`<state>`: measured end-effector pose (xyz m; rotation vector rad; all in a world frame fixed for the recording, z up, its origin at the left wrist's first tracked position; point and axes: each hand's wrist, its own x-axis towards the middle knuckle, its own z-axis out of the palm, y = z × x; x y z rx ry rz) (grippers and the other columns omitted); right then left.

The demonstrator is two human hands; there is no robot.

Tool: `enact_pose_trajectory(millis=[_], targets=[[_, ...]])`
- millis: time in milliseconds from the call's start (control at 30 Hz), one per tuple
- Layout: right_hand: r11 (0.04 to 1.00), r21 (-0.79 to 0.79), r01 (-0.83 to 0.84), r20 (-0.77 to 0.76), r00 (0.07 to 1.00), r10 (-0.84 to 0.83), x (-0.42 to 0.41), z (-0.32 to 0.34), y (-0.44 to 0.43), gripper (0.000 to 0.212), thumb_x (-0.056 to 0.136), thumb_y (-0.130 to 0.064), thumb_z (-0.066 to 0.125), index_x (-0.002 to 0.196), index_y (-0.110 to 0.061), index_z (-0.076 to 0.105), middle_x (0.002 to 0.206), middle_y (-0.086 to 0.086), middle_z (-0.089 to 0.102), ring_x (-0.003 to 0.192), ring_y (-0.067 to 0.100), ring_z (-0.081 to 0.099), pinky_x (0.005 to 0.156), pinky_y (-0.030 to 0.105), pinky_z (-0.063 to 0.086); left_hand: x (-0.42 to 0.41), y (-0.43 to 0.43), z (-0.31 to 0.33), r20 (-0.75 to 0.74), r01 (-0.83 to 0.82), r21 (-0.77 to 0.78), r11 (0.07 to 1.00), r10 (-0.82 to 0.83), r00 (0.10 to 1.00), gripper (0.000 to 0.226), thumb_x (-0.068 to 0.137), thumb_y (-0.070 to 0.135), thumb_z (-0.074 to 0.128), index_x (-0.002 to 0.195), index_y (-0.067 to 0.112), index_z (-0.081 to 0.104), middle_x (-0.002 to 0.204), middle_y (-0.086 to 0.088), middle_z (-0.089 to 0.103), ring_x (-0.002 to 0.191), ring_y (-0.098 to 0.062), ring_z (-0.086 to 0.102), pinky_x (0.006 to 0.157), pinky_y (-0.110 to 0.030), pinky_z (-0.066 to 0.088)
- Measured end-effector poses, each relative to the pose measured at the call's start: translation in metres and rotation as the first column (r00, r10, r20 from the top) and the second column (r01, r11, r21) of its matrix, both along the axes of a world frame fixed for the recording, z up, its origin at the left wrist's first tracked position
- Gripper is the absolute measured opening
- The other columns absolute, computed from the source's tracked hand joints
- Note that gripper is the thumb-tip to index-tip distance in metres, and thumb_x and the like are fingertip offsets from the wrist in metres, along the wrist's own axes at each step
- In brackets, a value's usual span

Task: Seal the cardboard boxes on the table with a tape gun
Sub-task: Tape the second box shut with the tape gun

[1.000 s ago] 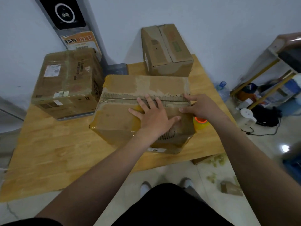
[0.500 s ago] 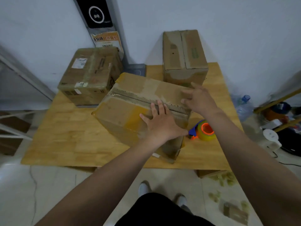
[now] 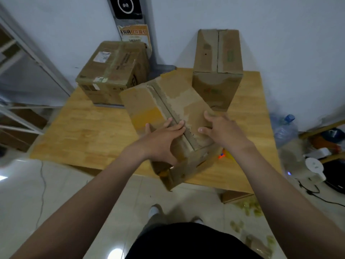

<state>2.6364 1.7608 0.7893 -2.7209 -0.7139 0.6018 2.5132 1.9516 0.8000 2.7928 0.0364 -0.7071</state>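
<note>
The cardboard box (image 3: pixel 164 116) nearest the person sits skewed on the wooden bench (image 3: pixel 89 135), its near corner hanging past the bench's front edge. Its top flaps are folded shut, and the seam between them runs diagonally from far left to near right, with torn paper along it. The left hand (image 3: pixel 160 141) lies flat on the near-left flap, fingers spread and reaching to the seam, thumb over the box's near side; its grip is apart, pressing rather than clamped. The right hand (image 3: pixel 222 129) rests on the right flap just across the seam, fingers likewise apart and lightly curled on the cardboard. Two more boxes stand behind: a taped box (image 3: pixel 113 71) at the far left, and a tall box (image 3: pixel 217 66) at the far right against the wall, touching or nearly touching the near box. A small piece of the orange and yellow tape gun (image 3: pixel 225 153) shows on the bench just right of the near box, below the right wrist
</note>
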Motion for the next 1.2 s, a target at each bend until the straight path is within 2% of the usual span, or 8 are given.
enact_pose_trajectory(millis=[200,367,467,567,700,800,1000,1200], targets=[[0.996,-0.049,0.080,0.051,0.996,-0.077,-0.026,0.008,-0.018,0.067,0.104,-0.047,0.047,0.159,-0.014,0.025,0.138,0.021,0.055,0.137,0.038,0.037,0.095,0.046,0.043,0.006,0.019,0.008,0.004,-0.074,-0.113,0.991,0.075,0.997,0.099,0.077,0.027,0.078,0.157,0.051,0.026,0.166,0.032,-0.001,0.156,-0.019,-0.018,0.115,-0.078,0.005],[0.994,-0.010,0.106,0.068,0.992,-0.105,-0.024,0.011,-0.021,0.066,0.102,-0.049,0.051,0.155,-0.013,0.036,0.133,0.018,0.059,0.132,0.037,0.042,0.092,0.044,0.045,0.019,0.032,0.009,0.026,-0.074,-0.201,0.977,0.081,0.996,0.090,0.077,0.018,0.081,0.152,0.048,0.042,0.165,0.032,0.010,0.157,-0.015,-0.009,0.122,-0.055,0.022],[0.994,-0.046,0.103,0.103,0.990,-0.098,-0.019,0.015,-0.022,0.046,0.098,-0.048,0.058,0.125,-0.012,0.062,0.116,0.014,0.067,0.116,0.035,0.058,0.077,0.040,0.045,0.025,0.034,0.011,0.037,-0.049,-0.192,0.980,0.057,0.998,0.088,0.078,0.014,0.081,0.151,0.045,0.045,0.164,0.032,0.014,0.157,-0.012,-0.005,0.120,-0.049,0.029],[0.990,-0.086,0.112,0.097,0.990,-0.104,-0.014,0.019,-0.023,0.042,0.098,-0.049,0.060,0.111,-0.010,0.066,0.105,0.011,0.066,0.102,0.033,0.062,0.070,0.037,0.044,0.032,0.038,0.009,0.072,-0.026,-0.231,0.973,0.043,0.996,0.086,0.077,0.009,0.079,0.150,0.043,0.047,0.163,0.032,0.018,0.156,-0.006,-0.002,0.117,-0.044,0.030],[0.983,-0.040,0.179,0.090,0.980,-0.175,-0.006,0.011,-0.015,0.043,0.101,-0.045,0.055,0.124,-0.008,0.059,0.114,0.014,0.062,0.116,0.035,0.055,0.074,0.038,0.041,0.043,0.042,-0.001,0.140,-0.082,-0.339,0.937,0.136,0.981,0.081,0.076,0.005,0.076,0.145,0.040,0.055,0.158,0.034,0.029,0.156,-0.003,0.005,0.115,-0.047,0.037],[0.959,0.092,0.270,0.046,0.960,-0.275,-0.003,0.002,-0.006,0.056,0.105,-0.042,0.049,0.150,-0.009,0.040,0.138,0.021,0.044,0.128,0.041,0.044,0.093,0.047,0.049,0.052,0.044,-0.006,0.168,-0.146,-0.384,0.912,0.224,0.960,0.077,0.075,0.004,0.076,0.141,0.041,0.059,0.155,0.035,0.035,0.155,-0.004,0.009,0.122,-0.054,0.026],[0.921,0.222,0.319,0.008,0.944,-0.329,0.007,-0.004,-0.006,0.056,0.098,-0.042,0.062,0.145,-0.012,0.050,0.136,0.016,0.040,0.115,0.040,0.056,0.091,0.051,0.056,0.069,0.029,0.001,0.117,-0.096,-0.189,0.977,0.120,0.986,0.075,0.084,0.012,0.071,0.147,0.047,0.050,0.164,0.029,0.020,0.158,-0.017,-0.003,0.115,-0.077,-0.008],[0.810,0.436,0.391,0.052,0.888,-0.456,0.016,-0.020,-0.039,0.050,0.096,-0.047,0.061,0.143,-0.031,0.056,0.120,0.003,0.060,0.116,0.023,0.058,0.092,0.037,0.047,0.086,-0.013,-0.003,0.214,-0.140,-0.280,0.950,0.204,0.955,0.049,0.096,0.043,0.060,0.143,0.047,0.052,0.165,0.013,0.027,0.156,-0.019,0.013,0.120,-0.069,-0.001]])
